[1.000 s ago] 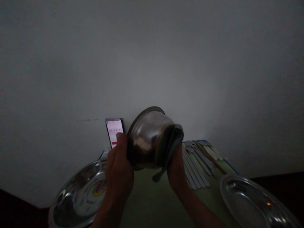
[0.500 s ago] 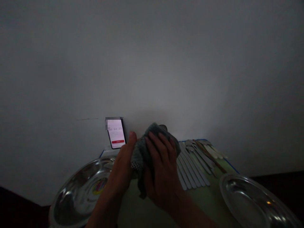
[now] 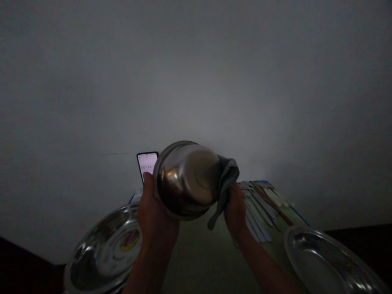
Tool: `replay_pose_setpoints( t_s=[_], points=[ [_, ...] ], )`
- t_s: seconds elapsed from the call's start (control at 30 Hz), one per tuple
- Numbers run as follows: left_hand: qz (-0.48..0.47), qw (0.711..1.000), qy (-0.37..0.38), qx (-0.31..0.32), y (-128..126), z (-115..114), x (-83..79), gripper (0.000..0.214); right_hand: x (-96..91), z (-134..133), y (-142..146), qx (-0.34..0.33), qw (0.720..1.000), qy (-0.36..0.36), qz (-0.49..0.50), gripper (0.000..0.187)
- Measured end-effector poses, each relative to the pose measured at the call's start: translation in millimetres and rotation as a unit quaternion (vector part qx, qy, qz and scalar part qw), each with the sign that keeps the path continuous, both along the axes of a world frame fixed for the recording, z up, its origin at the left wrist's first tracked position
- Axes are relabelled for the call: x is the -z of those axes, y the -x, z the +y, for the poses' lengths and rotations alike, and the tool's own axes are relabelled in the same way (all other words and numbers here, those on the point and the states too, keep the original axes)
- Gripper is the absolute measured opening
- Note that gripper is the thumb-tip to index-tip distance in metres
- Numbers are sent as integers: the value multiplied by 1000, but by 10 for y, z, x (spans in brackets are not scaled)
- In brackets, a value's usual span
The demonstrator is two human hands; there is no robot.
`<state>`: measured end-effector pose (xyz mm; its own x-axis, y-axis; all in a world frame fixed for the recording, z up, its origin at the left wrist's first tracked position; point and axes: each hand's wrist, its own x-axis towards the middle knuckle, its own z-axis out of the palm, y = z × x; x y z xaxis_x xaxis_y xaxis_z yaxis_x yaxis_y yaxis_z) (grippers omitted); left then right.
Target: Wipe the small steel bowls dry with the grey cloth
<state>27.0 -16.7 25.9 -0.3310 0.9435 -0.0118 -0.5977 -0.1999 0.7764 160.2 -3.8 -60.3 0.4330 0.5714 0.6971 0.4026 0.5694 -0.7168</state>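
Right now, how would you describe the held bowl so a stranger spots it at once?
Find the green table below the gray wall. Above it, the left hand grips a shiny metal bowl, and the right hand holds a gray cloth against it. Unlike the basin and the dish on either side, this bowl is held up.

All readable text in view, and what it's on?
"00:22", phone screen; any further digits are hidden by the metal bowl.
Small marks at the top of that screen: too small to read.
Pink and yellow sticker inside the left basin: too blurred to read.
No other text readable.
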Motion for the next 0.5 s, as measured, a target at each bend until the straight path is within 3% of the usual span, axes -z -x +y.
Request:
replay_pose_setpoints(
  t_s=[0.1, 0.2, 0.37, 0.5],
  points=[
    [-116, 993, -5, 1, -78, 38, -11, 39, 69, -57, 187, -48, 998, 7, -28, 45],
    [-145, 989, -19, 37, -104, 62, 14, 42, 66, -135, 343, -50, 995, -6, -84, 60],
    [-116, 986, -34, 114, -168, 46, 72, 44, 59, -145, 342, -16, 997, -4, -69, 64],
    [-61, 994, -4, 92, -101, 88, 99, 36, 23, -111, 186, -42, 999, -6, -10, 56]
  ],
)
